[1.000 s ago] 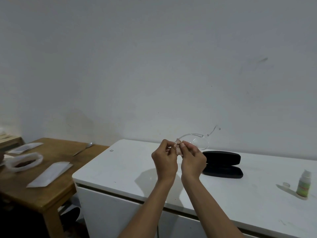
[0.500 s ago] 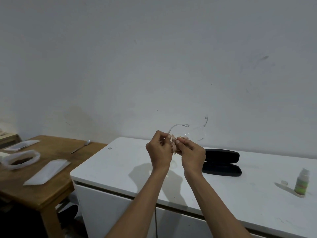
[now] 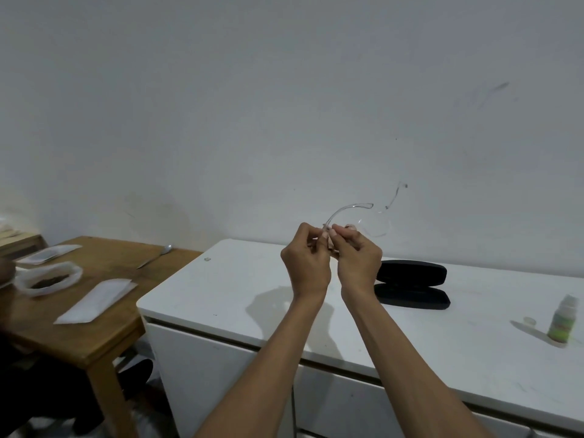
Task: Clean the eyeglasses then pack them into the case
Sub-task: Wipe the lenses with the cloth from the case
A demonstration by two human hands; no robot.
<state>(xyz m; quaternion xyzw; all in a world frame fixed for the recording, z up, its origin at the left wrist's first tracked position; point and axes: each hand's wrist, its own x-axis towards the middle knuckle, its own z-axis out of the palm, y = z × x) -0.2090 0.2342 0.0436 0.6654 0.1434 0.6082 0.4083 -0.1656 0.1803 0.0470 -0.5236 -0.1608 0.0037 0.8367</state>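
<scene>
Above the white cabinet top, nearest the camera: both hands are working raised in the air, close together.
Left hand (image 3: 305, 260): is pinching the clear-framed eyeglasses (image 3: 363, 221) at one end of the frame, fingers curled round it.
Right hand (image 3: 358, 259): is pinching a small pale cleaning cloth (image 3: 331, 243) against the frame beside the left hand's fingertips.
Eyeglasses: are being held up over the white cabinet (image 3: 240, 289), temples open and pointing up and away, clear of the case.
Risk, grip: judging by how thin the frame looks, squeezing or twisting while rubbing could bend it or pop a lens; a slip could drop it onto the hard top.
Risk, cloth: so little of it is showing that bare fingers may be smearing the lens again.
Case (image 3: 410, 284): is lying open on the cabinet just beyond the right hand, black and waiting.
Bottle (image 3: 562, 322): is standing far right, its small cap (image 3: 529, 320) off beside it; a careless elbow could tip it.
Writing: the bottle's green label is too blurred to read; nothing else is carrying legible text.
</scene>
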